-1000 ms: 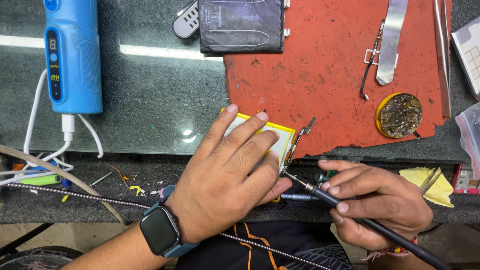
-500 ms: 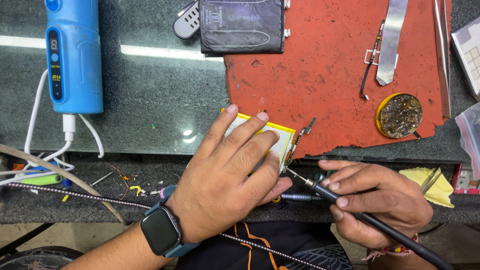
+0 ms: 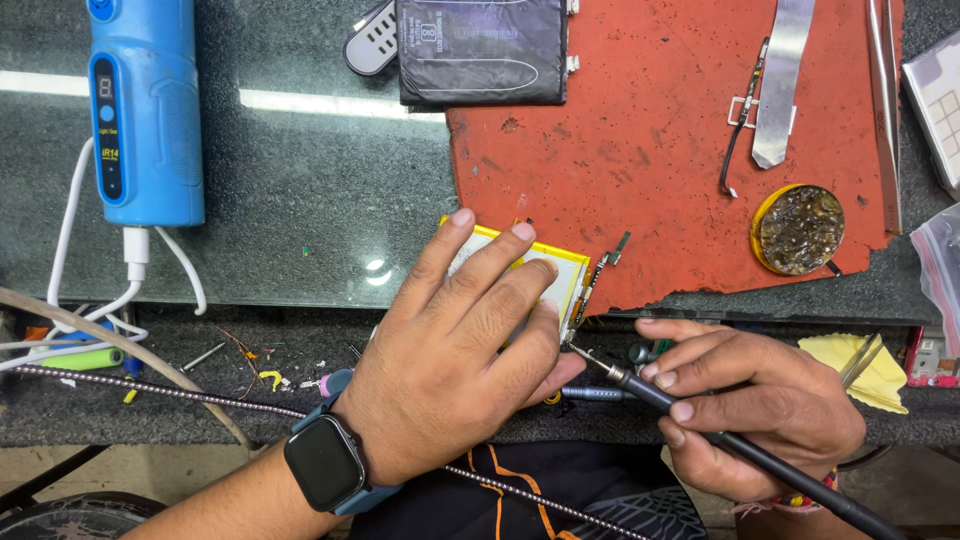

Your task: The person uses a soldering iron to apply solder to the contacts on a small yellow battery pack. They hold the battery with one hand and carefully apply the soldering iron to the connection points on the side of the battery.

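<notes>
A dark speckled stone bench [image 3: 300, 200] filled the view — glossy, catching a long strip of overhead light — with pale floor [image 3: 150, 470] below its near edge.

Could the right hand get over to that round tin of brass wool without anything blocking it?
Probably yes. The right hand holds a thin soldering iron at the counter's front edge, and the round tin of brass wool sits just above it on the red mat, with open mat between. It would bring the iron along.

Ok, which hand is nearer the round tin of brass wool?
Right. The right hand sits just below the brass-wool tin; the left hand is far off to its left.
</notes>
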